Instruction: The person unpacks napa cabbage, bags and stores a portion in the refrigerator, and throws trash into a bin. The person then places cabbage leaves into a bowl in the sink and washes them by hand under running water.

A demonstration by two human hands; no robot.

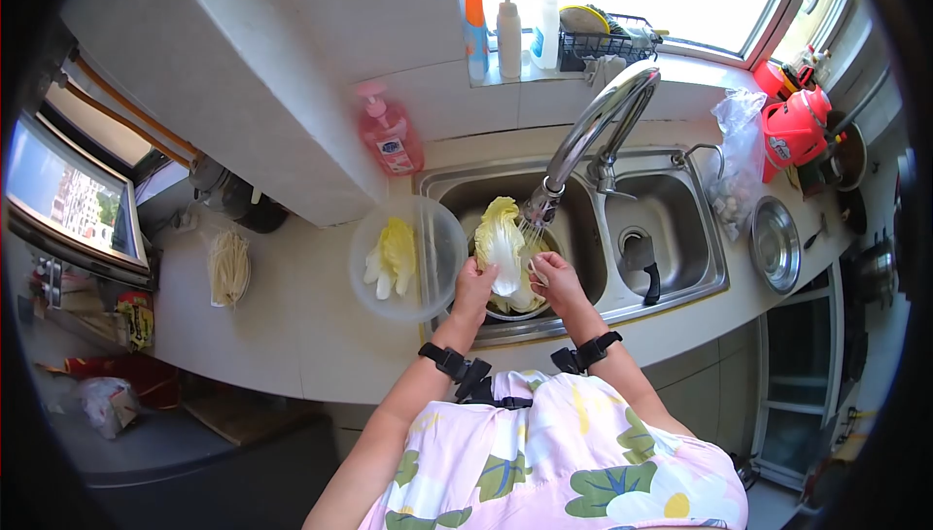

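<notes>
Upright over the left sink basin is a napa cabbage leaf (500,243), yellow at its frilly top and white along the rib. My left hand (474,285) is closed on its lower left edge. Beside the leaf's right edge, my right hand (556,279) has its thumb and fingers pinched together; what is between them is hard to see. Water runs from the faucet head (541,207) just right of the leaf. Below my hands, a metal bowl (520,315) holds more cabbage leaves, partly hidden. Left of my left hand, a translucent plastic bowl (439,229) holds several cabbage leaves (396,256).
In the right basin (671,224) a black-handled cleaver (641,260) leans. A metal basin (776,243) and plastic bag (736,166) lie right of the sink. A pink soap bottle (391,136) stands behind; enoki mushrooms (229,268) lie far left.
</notes>
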